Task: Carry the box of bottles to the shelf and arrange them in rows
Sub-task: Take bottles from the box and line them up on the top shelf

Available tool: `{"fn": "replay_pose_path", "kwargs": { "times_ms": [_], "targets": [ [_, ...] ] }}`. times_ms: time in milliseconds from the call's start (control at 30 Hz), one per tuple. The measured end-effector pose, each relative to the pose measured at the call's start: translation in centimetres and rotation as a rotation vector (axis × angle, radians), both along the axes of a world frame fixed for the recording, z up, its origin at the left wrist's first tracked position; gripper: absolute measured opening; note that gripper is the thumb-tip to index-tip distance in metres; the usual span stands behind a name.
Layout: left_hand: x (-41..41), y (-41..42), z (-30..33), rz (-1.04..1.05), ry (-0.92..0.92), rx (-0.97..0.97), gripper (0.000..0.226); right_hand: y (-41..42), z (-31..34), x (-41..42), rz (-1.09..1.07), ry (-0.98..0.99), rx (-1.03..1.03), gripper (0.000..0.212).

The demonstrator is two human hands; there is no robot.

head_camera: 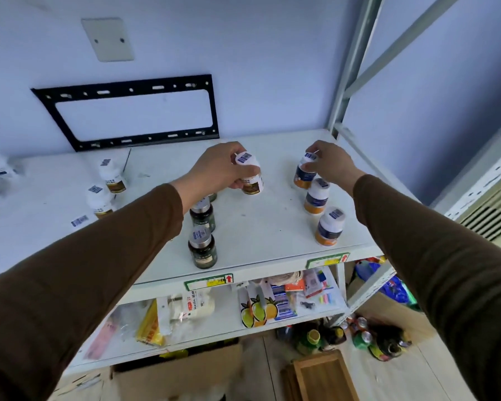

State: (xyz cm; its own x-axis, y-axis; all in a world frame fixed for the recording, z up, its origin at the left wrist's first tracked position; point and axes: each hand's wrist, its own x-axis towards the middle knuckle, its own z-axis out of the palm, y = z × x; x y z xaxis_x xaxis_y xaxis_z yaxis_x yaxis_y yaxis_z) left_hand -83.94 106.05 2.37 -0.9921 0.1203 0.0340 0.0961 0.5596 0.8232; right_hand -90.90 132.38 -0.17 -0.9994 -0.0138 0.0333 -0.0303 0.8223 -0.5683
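Cardboard box (168,377) sits on the floor below the shelf (272,227). Farther up, the left hand (220,169) grips a white-capped brown bottle (250,176); the right hand (330,163) pinches the rear orange bottle (304,172) of a three-bottle row.

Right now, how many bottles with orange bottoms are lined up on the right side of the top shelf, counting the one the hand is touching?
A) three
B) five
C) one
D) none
A: three white-capped bottles with orange bottoms stand in a row there, the back bottle gripped by the right hand, then the middle bottle and the front bottle.
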Motion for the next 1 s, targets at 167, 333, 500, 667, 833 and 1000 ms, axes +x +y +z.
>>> {"fn": "replay_pose_path", "kwargs": {
  "times_ms": [167, 333, 500, 667, 833, 1000],
  "targets": [
    [-1.9, 0.5, -0.5, -0.025, 0.047, -0.137, 0.031, 0.4, -1.3, -1.5, 0.007, -0.065, 0.027, 0.037],
    [-3.5, 0.4, -1.0, -0.029, 0.110, -0.248, 0.035, 0.3, -1.8, -2.1, 0.007, -0.072, 0.041, 0.038],
    [-4.1, 0.0, -0.9, -0.037, 0.126, -0.257, 0.031, -0.4, -1.3, -2.0, 0.018, -0.089, 0.099, 0.048],
    [-3.9, -1.5, 0.1, -0.021, 0.166, -0.255, 0.034, -2.4, 0.4, -1.0, 0.053, 0.030, 0.111, 0.047],
    [-2.9, -5.0, 2.4, 0.029, 0.207, -0.267, 0.039, -6.9, 2.5, 0.9, 0.163, 0.095, -0.007, 0.035],
    [-0.6, -11.4, 4.8, 0.107, 0.250, -0.276, 0.041, -13.9, 4.3, 3.2, 0.265, 0.167, -0.056, 0.028]
  ]
}}
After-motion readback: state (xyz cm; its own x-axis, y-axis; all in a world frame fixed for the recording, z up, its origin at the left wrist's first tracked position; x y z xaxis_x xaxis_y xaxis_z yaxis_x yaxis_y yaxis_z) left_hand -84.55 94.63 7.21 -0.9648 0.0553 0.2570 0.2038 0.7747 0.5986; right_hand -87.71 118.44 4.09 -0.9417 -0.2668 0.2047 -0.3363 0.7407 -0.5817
